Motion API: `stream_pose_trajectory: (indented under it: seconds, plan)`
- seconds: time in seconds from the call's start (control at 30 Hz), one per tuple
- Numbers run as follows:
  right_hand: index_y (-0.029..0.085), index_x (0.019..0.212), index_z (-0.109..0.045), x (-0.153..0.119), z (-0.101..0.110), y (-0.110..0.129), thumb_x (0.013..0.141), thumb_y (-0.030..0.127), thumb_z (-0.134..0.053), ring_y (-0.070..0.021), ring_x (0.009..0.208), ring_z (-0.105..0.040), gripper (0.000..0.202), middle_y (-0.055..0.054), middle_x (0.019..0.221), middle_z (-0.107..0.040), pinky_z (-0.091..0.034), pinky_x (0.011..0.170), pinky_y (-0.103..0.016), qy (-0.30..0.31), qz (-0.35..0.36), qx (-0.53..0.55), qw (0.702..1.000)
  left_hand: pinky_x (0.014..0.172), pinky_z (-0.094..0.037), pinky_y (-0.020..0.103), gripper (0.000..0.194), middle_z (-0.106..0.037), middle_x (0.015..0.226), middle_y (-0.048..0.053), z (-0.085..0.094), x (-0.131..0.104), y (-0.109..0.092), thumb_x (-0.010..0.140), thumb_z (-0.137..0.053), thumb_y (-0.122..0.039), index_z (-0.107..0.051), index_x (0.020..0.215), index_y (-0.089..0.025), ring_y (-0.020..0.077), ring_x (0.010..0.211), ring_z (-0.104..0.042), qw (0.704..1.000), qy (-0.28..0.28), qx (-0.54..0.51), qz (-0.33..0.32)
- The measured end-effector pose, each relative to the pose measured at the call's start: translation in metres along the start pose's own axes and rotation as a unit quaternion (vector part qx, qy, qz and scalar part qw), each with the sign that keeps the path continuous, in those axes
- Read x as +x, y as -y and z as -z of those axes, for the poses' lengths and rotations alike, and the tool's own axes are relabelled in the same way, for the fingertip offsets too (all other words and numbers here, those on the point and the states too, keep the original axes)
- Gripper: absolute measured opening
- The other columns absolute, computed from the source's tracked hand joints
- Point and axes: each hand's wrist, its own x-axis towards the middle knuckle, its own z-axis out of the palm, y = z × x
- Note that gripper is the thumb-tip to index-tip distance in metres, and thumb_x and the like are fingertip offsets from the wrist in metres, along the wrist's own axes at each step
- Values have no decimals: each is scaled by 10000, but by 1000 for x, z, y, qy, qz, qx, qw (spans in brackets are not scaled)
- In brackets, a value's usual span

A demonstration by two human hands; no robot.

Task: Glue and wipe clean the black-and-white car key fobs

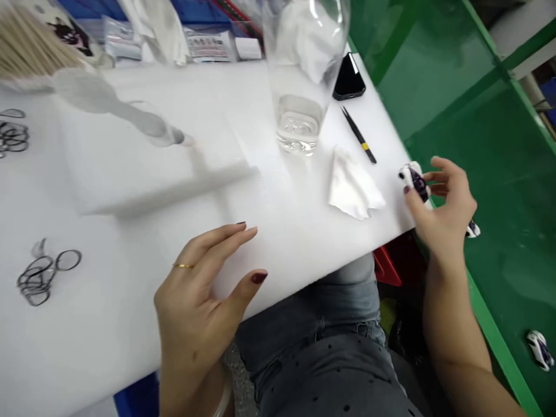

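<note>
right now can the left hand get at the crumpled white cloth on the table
Probably yes: the left hand is open with nothing visible in it, and only bare tabletop shows between it and the white cloth. The clear container stands beyond that path, not across it.

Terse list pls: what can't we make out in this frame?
All in the head view:
White-and-purple piece: partly hidden by the fingers of the right hand; detail blurred.
Second similar piece: partly hidden behind the right hand.
Clear container: top cut off by the upper edge.
Packet print: too blurred to read.
Black rings, far left: cut off by the left edge.
</note>
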Motion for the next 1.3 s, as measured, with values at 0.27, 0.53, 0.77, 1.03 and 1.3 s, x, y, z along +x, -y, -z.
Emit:
stream_pose_trajectory:
  seconds: [0.27, 0.53, 0.77, 1.03, 1.3]
  plan:
    - [271, 1223, -638, -39, 74, -157, 765, 414, -669, -378, 1024, -656, 481, -137, 1042, -716, -448, 930, -610, 2, -193, -158, 968, 937, -505, 480, 218, -671, 1181, 26, -2, -1, -5, 929, -636, -374, -690, 1135, -326, 285, 1078, -633, 998, 21, 54, -21]
    - [315, 1303, -615, -35, 63, -74, 808, 260, -732, -368, 950, -687, 512, -80, 1053, -712, -537, 804, -536, -186, -7, -78, 979, 945, -515, 484, 292, -660, 1175, 40, -7, 2, -5, 912, -662, -316, -663, 1203, -342, 293, 1085, -626, 994, 44, 70, -70]
    - [207, 1258, -602, -19, -32, 127, 925, 83, -534, -195, 990, -676, 362, -86, 1126, -698, -569, 837, -342, 295, 414, 189, 840, 965, -551, 445, 711, -551, 1365, 124, 1, -16, -3, 900, -671, -323, -348, 1530, -261, 296, 1169, -606, 992, 5, 114, -52]
    - [198, 1016, -656, 45, -66, 193, 921, 250, -556, -187, 962, -694, 147, -24, 979, -713, -553, 907, -353, 289, 112, 412, 857, 780, -606, 376, 512, -609, 1196, 113, -2, -42, -12, 841, -721, -469, -613, 1285, -239, 207, 836, -644, 984, -24, 168, -54]
    - [203, 981, -647, 56, -68, 162, 896, 571, -441, -246, 1125, -663, 430, -90, 1068, -722, -609, 848, -405, 326, -18, 560, 761, 945, -570, 433, 631, -515, 1476, 83, 40, -18, 4, 890, -607, -108, -436, 1470, -289, 253, 1178, -577, 961, 243, 70, -114]
